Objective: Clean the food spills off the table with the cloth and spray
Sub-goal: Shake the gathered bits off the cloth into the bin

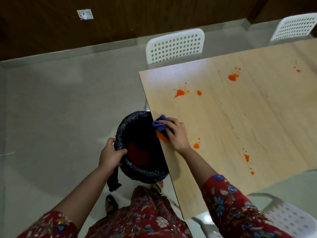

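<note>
My right hand (176, 133) grips a crumpled blue cloth (159, 124) at the left edge of the light wooden table (240, 127), with an orange smear (162, 136) under and beside the cloth at the edge. My left hand (110, 154) grips the rim of a bin lined with a black bag (137, 170), held just below that table edge. Orange food spills lie on the table: a splash (179, 92), a blob (233, 77), a small patch (196, 145) and drops (247, 158). No spray bottle is in view.
White perforated chairs stand at the table's far side (175, 47), at the back right (295, 28) and at the near right (289, 219). A pale tiled floor (60, 109) spreads to the left. A dark wooden wall with a socket (85, 14) is behind.
</note>
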